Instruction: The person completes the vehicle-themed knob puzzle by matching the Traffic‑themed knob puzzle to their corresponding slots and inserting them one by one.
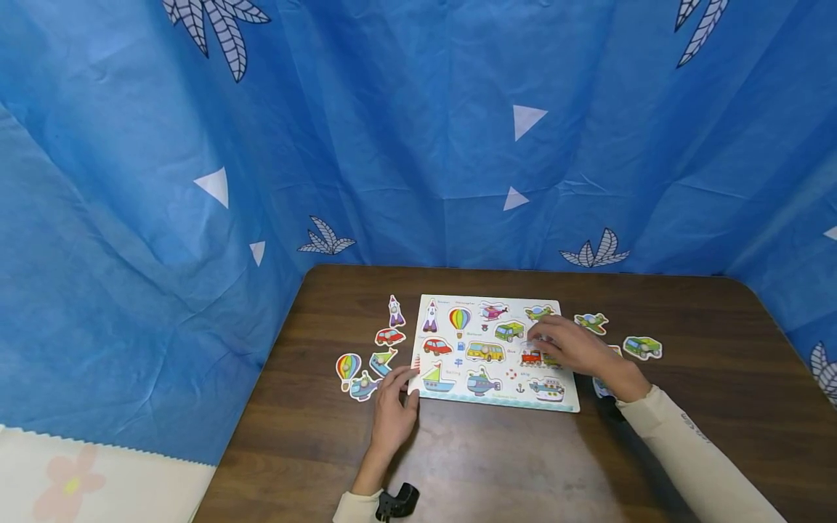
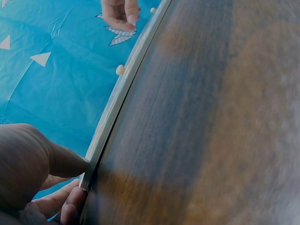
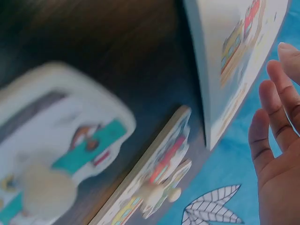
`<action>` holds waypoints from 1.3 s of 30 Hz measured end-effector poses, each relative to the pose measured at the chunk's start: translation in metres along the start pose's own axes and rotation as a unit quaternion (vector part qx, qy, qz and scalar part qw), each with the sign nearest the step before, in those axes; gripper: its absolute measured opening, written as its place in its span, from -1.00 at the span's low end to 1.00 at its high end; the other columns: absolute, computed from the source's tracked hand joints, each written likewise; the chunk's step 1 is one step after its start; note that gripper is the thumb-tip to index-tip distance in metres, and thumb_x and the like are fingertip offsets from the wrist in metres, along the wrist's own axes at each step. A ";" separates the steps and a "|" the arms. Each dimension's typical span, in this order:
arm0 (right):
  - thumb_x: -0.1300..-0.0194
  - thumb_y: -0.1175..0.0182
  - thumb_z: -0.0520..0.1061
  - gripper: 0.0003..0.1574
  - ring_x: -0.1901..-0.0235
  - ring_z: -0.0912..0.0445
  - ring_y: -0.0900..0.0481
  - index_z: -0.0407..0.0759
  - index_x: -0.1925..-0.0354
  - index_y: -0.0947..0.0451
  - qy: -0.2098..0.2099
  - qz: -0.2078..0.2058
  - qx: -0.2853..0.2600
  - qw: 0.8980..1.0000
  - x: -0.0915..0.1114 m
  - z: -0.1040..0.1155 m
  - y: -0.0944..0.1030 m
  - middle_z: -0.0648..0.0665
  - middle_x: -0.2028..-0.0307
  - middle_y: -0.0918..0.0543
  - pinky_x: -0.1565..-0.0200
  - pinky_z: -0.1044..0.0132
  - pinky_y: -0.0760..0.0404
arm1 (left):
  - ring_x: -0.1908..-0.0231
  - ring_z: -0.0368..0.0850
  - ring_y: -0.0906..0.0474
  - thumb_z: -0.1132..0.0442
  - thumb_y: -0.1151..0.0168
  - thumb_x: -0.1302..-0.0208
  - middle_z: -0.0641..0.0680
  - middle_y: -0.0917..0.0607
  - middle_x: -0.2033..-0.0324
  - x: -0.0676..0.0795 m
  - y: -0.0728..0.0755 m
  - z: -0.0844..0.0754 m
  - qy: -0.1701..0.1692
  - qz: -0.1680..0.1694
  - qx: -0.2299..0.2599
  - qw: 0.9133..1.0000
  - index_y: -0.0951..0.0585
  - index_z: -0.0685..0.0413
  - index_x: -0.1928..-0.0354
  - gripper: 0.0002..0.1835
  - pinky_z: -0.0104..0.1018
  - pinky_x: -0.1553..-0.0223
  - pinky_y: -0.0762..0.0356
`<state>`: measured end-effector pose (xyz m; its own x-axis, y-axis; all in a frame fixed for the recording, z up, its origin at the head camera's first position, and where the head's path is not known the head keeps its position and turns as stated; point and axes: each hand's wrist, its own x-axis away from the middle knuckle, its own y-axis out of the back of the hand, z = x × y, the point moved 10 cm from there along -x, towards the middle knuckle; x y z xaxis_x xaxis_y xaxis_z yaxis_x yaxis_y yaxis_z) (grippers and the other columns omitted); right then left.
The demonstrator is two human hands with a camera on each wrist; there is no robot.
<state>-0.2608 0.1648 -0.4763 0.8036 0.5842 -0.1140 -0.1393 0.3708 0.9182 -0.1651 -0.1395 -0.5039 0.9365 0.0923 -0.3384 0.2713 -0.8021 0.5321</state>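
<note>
A white puzzle board with printed vehicle pictures lies on the table. My left hand pinches its near left corner, the thumb at the front edge and the fingers round the side. My right hand hovers over the board's right part, by the red train picture, fingers spread and slightly bent. In the right wrist view, no piece shows between the fingers. Round knobs stand up above the board's edge in the left wrist view.
Left of the board lie a rocket piece, a red car piece, a balloon piece and others. To the right lie a plane piece and a green truck piece. A knobbed piece sits beneath the right forearm.
</note>
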 end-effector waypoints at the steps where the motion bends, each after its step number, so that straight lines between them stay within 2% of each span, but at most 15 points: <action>1: -0.31 -0.32 -0.21 -0.79 0.19 0.14 -0.56 -0.07 0.07 -0.68 -0.001 0.000 0.002 1.000 0.002 -0.002 0.001 0.00 0.14 -0.66 0.11 0.10 -0.62 | 0.27 0.02 -0.58 0.60 -0.32 -0.04 0.21 -0.67 0.01 0.000 0.000 -0.001 -0.003 -0.003 0.000 1.000 -0.71 0.25 0.04 -0.61 -0.20 0.14 -0.50; 6: -0.28 -0.33 -0.26 -0.79 0.19 0.14 -0.54 -0.05 0.12 -0.67 0.004 0.002 -0.008 1.000 0.011 -0.006 0.007 0.02 0.17 -0.64 0.13 0.11 -0.59 | 0.27 0.01 -0.58 0.61 -0.32 -0.05 0.20 -0.67 0.01 0.001 -0.001 0.000 -0.004 -0.003 0.002 1.000 -0.71 0.25 0.04 -0.61 -0.20 0.14 -0.50; 13: -0.27 -0.31 -0.32 -0.75 0.27 0.19 -0.48 -0.05 0.13 -0.66 0.000 0.008 -0.023 1.000 0.029 -0.019 0.016 0.01 0.17 -0.65 0.25 0.26 -0.54 | 0.27 -0.02 -0.57 0.60 -0.32 -0.05 0.20 -0.67 0.01 0.001 -0.003 0.000 0.001 0.003 0.003 1.000 -0.71 0.25 0.04 -0.61 -0.20 0.14 -0.50; 17: -0.22 -0.31 -0.40 -0.67 0.23 0.15 -0.49 -0.02 0.15 -0.66 0.000 0.017 -0.016 1.000 0.038 -0.029 0.021 0.01 0.17 -0.65 0.18 0.21 -0.58 | 0.25 -0.02 -0.57 0.58 -0.33 -0.07 0.19 -0.67 0.00 0.001 -0.004 0.001 0.012 0.010 0.003 1.000 -0.71 0.24 0.03 -0.63 -0.20 0.12 -0.50; 22: -0.09 -0.33 -0.50 -0.57 0.20 0.11 -0.54 0.00 0.24 -0.66 0.028 -0.002 0.002 1.000 0.049 -0.035 0.031 0.04 0.20 -0.64 0.11 0.10 -0.64 | 0.22 -0.02 -0.59 0.55 -0.32 -0.11 0.16 -0.66 -0.03 0.001 -0.004 0.002 0.029 0.018 0.002 0.999 -0.71 0.22 0.01 -0.64 -0.19 0.08 -0.51; 27: -0.01 -0.33 -0.55 -0.51 0.20 0.10 -0.57 0.01 0.27 -0.67 0.054 -0.025 0.024 0.998 0.060 -0.039 0.038 0.04 0.23 -0.64 0.13 0.13 -0.64 | 0.23 -0.01 -0.59 0.58 -0.32 -0.07 0.18 -0.67 -0.01 0.001 -0.003 0.001 0.019 0.010 0.003 1.000 -0.71 0.24 0.02 -0.62 -0.18 0.10 -0.52; 32: -0.01 -0.30 -0.57 -0.48 0.23 0.11 -0.53 0.05 0.31 -0.65 0.045 -0.019 0.033 0.998 0.066 -0.046 0.038 0.08 0.24 -0.62 0.15 0.14 -0.60 | 0.25 -0.01 -0.57 0.60 -0.32 -0.05 0.19 -0.67 0.00 0.001 -0.003 0.000 0.012 0.006 0.002 1.000 -0.71 0.24 0.03 -0.61 -0.20 0.13 -0.50; 39: -0.05 -0.30 -0.54 -0.51 0.20 0.09 -0.52 0.04 0.27 -0.68 0.001 0.007 0.037 0.999 0.068 -0.057 0.034 0.07 0.23 -0.63 0.09 0.03 -0.61 | 0.23 0.01 -0.57 0.57 -0.31 -0.10 0.19 -0.66 -0.02 0.000 -0.002 0.001 0.024 0.013 0.007 1.000 -0.71 0.24 0.01 -0.63 -0.21 0.10 -0.49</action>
<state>-0.2435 0.2585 -0.4746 0.8004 0.5907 -0.1022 -0.1073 0.3088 0.9451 -0.1656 -0.1390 -0.5060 0.9529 0.1002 -0.2864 0.2445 -0.8123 0.5296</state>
